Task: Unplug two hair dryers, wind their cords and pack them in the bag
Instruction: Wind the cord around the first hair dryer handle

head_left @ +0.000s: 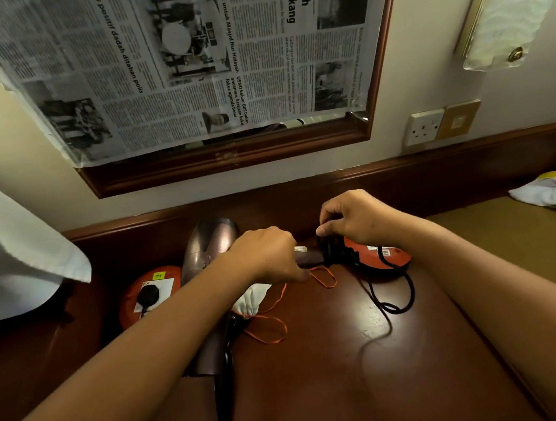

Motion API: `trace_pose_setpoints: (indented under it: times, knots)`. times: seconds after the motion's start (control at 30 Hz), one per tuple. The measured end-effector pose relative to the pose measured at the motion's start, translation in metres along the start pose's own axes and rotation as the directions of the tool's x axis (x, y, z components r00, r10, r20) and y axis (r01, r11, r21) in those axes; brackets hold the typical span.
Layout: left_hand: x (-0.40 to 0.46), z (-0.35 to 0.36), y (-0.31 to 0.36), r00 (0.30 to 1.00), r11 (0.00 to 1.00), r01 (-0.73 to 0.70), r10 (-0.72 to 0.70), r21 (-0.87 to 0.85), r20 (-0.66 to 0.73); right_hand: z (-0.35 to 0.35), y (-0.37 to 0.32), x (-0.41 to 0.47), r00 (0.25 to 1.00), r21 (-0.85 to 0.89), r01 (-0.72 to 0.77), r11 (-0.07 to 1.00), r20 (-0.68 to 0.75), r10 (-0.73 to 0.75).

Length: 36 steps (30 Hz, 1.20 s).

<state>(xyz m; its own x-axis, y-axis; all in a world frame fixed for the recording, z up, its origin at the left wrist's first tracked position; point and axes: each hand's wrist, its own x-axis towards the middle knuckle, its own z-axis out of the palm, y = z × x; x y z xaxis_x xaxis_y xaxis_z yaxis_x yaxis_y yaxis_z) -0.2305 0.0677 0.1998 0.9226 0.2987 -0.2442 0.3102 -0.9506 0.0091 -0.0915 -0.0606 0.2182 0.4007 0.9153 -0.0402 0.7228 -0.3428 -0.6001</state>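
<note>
Forearms reaching over the tabletop (335,357), our left hand (267,255) grips the dryer handle (308,258) while right-hand fingers (331,227) pinch the black cord (394,301) coiling there — we should keep turns snug, feeding the slack loop in evenly — the white bag (249,301) waits beside

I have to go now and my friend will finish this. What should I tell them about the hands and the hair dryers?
Left hand grips the handle of one hair dryer on the wooden desk.
Right hand pinches the black cord bunched at the handle's end; a loose length trails over the desk.
The second hair dryer lies under the left forearm, beside the white drawstring bag with orange strings.
The wall socket has nothing plugged in.
Done: the winding is started.
Left: finish winding, check the second cord, bag both dryers.
</note>
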Motion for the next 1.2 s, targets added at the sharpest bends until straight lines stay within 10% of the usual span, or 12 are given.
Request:
trace_pose_setpoints:
  times: [0.33, 0.63, 1.0, 1.2]
  knots:
    - [0.01, 0.01, -0.002, 0.992, 0.991, 0.121, -0.122, -0.048, -0.023, 0.031, -0.015, -0.026, 0.992, -0.13, -0.106, 0.986, -0.085, 0.095]
    - [0.014, 0.007, -0.007, 0.985, 0.983, 0.152, -0.159, -0.106, -0.067, 0.075, 0.002, -0.052, 0.964, 0.636, -0.12, 0.762, -0.109, 0.243]
    - [0.005, -0.012, -0.001, 0.992, 0.973, 0.074, -0.095, -0.218, -0.085, 0.088, 0.021, -0.06, 0.967, 0.885, -0.236, 0.401, 0.173, 0.187]
    - [0.0, -0.014, 0.0, 0.993, 0.979, 0.048, -0.068, -0.196, -0.092, 0.085, 0.033, -0.055, 0.976, 0.885, -0.209, 0.415, 0.16, 0.15]
